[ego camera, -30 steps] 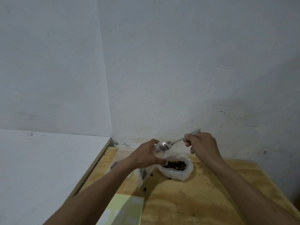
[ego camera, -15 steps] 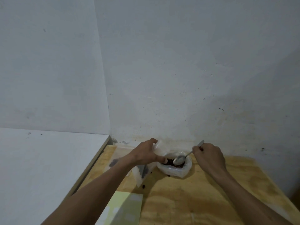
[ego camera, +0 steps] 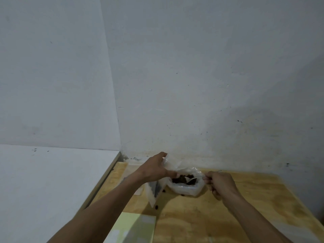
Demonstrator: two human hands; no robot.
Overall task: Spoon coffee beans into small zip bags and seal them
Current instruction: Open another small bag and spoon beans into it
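My left hand [ego camera: 154, 170] holds a small clear zip bag [ego camera: 155, 189] upright on the wooden table [ego camera: 228, 213], gripping it near its top; a few dark beans show inside it. Just right of it sits a large open plastic bag of coffee beans [ego camera: 186, 187]. My right hand [ego camera: 220, 182] grips the handle of a metal spoon [ego camera: 192, 180], whose bowl is down among the beans in the large bag. Loose beans [ego camera: 156, 206] lie on the table by the small bag.
A pale green sheet [ego camera: 133, 228] lies at the table's near edge. A white surface [ego camera: 52, 181] adjoins the table on the left. More flat clear bags [ego camera: 128, 168] lie behind my left forearm. White walls close the corner behind the bags.
My right hand has lowered the spoon from above the small bag's mouth into the large bag of beans. My left hand has kept its hold on the small bag.
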